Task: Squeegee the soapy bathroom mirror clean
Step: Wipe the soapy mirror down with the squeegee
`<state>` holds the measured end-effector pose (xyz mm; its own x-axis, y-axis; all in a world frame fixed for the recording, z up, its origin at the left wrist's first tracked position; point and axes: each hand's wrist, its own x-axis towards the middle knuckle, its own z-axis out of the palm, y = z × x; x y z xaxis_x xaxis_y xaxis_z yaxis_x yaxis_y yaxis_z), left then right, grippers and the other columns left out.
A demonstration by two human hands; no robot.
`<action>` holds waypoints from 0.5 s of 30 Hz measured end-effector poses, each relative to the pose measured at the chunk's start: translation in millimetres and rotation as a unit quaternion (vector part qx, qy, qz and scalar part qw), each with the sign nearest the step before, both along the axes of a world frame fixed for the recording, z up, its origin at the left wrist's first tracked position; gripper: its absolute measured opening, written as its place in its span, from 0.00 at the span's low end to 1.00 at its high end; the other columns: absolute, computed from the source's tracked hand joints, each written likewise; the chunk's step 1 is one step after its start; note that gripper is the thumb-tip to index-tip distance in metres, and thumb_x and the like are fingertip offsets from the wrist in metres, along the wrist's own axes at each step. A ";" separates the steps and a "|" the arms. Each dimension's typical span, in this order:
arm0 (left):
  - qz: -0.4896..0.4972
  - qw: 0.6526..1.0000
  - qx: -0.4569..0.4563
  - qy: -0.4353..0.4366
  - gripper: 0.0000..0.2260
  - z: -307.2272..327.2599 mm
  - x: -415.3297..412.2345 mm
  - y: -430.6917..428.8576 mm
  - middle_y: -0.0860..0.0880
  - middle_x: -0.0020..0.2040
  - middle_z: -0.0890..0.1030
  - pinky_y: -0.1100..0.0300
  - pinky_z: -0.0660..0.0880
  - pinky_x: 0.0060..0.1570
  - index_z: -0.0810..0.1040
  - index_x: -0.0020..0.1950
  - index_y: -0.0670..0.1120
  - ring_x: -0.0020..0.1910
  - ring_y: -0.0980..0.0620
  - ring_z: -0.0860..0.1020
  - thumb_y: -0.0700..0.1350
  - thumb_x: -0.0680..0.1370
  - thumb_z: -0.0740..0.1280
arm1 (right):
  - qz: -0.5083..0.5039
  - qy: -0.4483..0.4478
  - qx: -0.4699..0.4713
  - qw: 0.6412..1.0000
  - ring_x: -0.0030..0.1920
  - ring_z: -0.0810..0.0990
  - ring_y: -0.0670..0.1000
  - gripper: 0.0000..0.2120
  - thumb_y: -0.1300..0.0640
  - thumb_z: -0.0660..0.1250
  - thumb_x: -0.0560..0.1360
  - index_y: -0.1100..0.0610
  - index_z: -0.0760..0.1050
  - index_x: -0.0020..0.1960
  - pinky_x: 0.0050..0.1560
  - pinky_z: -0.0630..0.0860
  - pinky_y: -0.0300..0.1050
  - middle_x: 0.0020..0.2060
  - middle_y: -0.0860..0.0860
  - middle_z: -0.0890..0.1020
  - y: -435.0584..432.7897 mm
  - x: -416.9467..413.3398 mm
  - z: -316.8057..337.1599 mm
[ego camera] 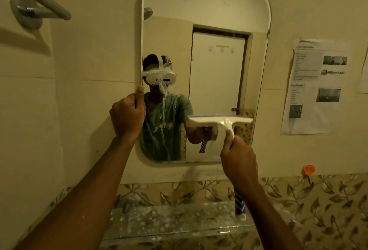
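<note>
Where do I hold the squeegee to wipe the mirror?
By the handle, coming from below, as the right hand does. The squeegee is T-shaped: its wide blade lies across the top against the mirror, so the stem hanging down is the only free part.

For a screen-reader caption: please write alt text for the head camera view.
A right hand holds a white squeegee against the lower right of a rounded mirror, while the left hand grips the mirror's left edge. Streaks of soap foam run down the glass left of centre.

The squeegee lies across the mirror's lower right, a shelf below, papers right.
</note>
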<state>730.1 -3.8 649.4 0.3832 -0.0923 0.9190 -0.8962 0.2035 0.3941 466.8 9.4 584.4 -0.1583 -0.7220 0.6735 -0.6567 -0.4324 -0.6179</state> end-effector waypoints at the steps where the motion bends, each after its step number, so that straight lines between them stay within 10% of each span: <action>1: 0.000 1.000 -0.003 -0.001 0.21 -1.4 0.0 -0.1 0.51 0.23 0.66 0.66 0.54 0.24 0.67 0.29 0.48 0.20 0.56 0.61 0.51 0.82 0.61 | -0.002 -0.002 0.015 1.000 0.28 0.74 0.44 0.18 0.47 0.51 0.83 0.49 0.70 0.38 0.26 0.64 0.37 0.28 0.48 0.76 2.5 0.8 -15.1; 15: -0.003 1.000 0.011 0.021 0.22 -13.9 -3.5 3.8 0.50 0.24 0.67 0.67 0.53 0.24 0.72 0.30 0.42 0.20 0.58 0.59 0.51 0.82 0.61 | 0.002 -0.003 -0.014 1.000 0.26 0.72 0.44 0.20 0.47 0.50 0.84 0.53 0.72 0.40 0.25 0.61 0.37 0.28 0.49 0.75 -0.2 -10.7 16.9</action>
